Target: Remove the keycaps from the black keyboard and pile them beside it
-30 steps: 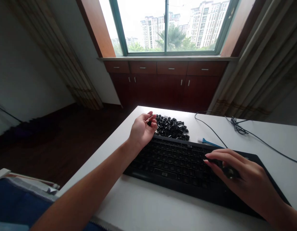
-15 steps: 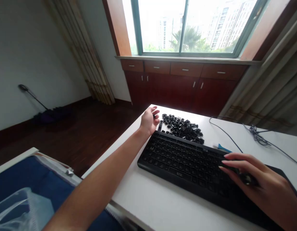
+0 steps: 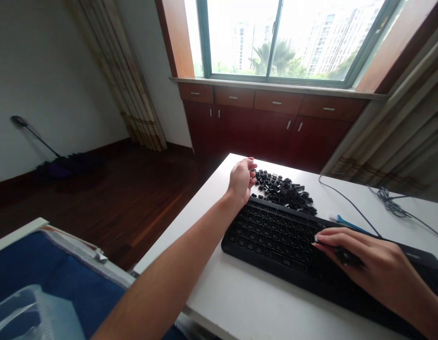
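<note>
A black keyboard (image 3: 275,236) lies on the white table, its key positions showing as bare square sockets. Beyond its far edge spreads a heap of loose black keycaps (image 3: 287,191). My left hand (image 3: 241,178) is at the left end of this heap, fingers curled; a small black keycap seems to be between them, mostly hidden. Over the keyboard's right half is my right hand (image 3: 374,262), thumb and fingertips pinched together just above the sockets. Dark pieces, apparently keycaps, show in its palm. How many it holds is hidden.
A blue-handled tool (image 3: 349,223) lies behind the keyboard, partly covered by my right hand. A grey cable (image 3: 392,205) is bunched at the table's right. At lower left stands a blue fabric-covered surface (image 3: 80,269) with a clear plastic bag (image 3: 20,311).
My view has turned slightly, shifting table and keyboard rightward. My left hand has moved closer to the heap and curled more. My right hand has moved left along the keyboard, its fingertips drawn together.
</note>
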A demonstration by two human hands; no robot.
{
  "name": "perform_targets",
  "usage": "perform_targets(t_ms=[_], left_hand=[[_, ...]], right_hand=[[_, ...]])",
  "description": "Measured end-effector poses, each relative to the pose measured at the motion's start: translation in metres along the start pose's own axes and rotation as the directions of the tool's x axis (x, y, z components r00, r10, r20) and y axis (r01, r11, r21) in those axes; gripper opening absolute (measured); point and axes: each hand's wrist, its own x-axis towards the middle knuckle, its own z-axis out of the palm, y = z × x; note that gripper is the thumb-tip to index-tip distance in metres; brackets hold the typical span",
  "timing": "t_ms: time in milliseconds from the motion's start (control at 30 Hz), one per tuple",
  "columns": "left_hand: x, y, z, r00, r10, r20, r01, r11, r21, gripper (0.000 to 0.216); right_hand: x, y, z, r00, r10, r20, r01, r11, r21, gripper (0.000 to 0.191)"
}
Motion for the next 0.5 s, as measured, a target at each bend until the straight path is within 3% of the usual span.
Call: perform_targets(t_ms=[133,267,500], left_hand=[[0.000,-0.005,-0.001,0.999,-0.007,0.042,0.006,1.000,0.011,0.014],[0.000,-0.007,-0.002,0.998,-0.007,0.059,0.005,1.000,0.028,0.016],[0.000,-0.003,-0.001,0.999,0.022,0.046,-0.023,0.999,0.023,0.014]], right_hand=[[0.039,-0.024,0.021,0.995,0.056,0.077,-0.061,0.996,0.064,0.008],[0.067,-0.034,0.039,0.995,0.069,0.070,-0.073,0.996,0.057,0.009],[0.070,-0.032,0.041,0.994,0.037,0.103,-0.047,0.994,0.094,0.015]])
